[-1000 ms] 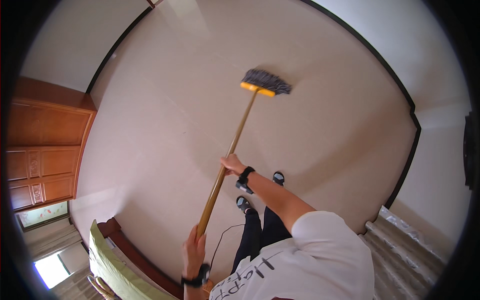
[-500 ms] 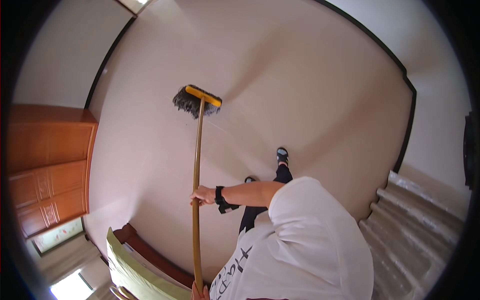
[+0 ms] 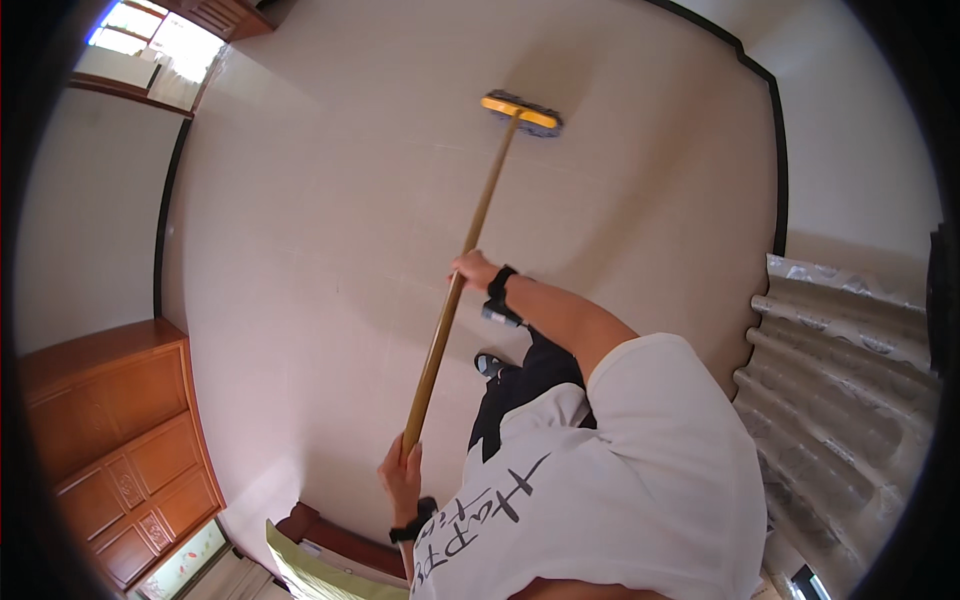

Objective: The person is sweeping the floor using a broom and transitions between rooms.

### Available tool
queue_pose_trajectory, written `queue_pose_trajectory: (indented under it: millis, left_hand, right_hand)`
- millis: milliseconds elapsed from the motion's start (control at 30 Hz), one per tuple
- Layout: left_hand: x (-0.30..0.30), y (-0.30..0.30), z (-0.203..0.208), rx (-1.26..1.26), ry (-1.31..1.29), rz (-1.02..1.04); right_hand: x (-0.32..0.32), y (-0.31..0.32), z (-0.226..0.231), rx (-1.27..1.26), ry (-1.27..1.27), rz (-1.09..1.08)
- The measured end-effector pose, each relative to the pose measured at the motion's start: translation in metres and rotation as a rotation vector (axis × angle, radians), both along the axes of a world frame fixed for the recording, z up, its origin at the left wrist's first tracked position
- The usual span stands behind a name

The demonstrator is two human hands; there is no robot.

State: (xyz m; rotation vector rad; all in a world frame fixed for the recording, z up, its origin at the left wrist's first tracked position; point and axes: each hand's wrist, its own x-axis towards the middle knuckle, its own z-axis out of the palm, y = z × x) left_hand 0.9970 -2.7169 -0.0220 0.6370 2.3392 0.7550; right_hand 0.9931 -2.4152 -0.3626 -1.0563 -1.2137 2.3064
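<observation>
A mop with a long wooden handle (image 3: 443,320) slants away from me across the pale floor. Its yellow head (image 3: 520,112), fringed with dark grey strands, rests at the far middle. My right hand (image 3: 474,269), with a black band on the wrist, is wrapped round the middle of the handle. Lower down, my left hand (image 3: 401,474) grips the handle near its end, beside my white shirt. Its far fingers are partly hidden behind the handle.
A brown wooden cabinet (image 3: 120,450) stands on the left. The dark bed frame (image 3: 340,540) with green bedding (image 3: 310,578) is at the lower left. Beige curtains (image 3: 840,360) hang on the right; black skirting (image 3: 780,150) edges the wall. My shoe (image 3: 490,364) is on the floor.
The mop head has moved farther away and to the right, its strands less spread. Both hands have gone forward with the handle, and my left hand shows more. The whole view has shifted.
</observation>
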Motion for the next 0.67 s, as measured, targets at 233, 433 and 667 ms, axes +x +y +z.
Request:
queue_pose_trajectory:
  millis: [233,433,667]
  left_hand:
    - [-0.009,0.063,0.017,-0.087,0.069,-0.254]
    - [-0.035,-0.043,0.085,-0.173,0.094,-0.194]
    - [-0.033,-0.159,0.21,-0.588,-0.125,-0.157]
  right_hand:
    - [0.074,0.032,0.088,-0.413,-0.334,0.064]
    - [0.056,-0.084,0.1,-0.676,-0.214,0.413]
    - [-0.027,-0.27,0.072,-1.126,-0.153,0.081]
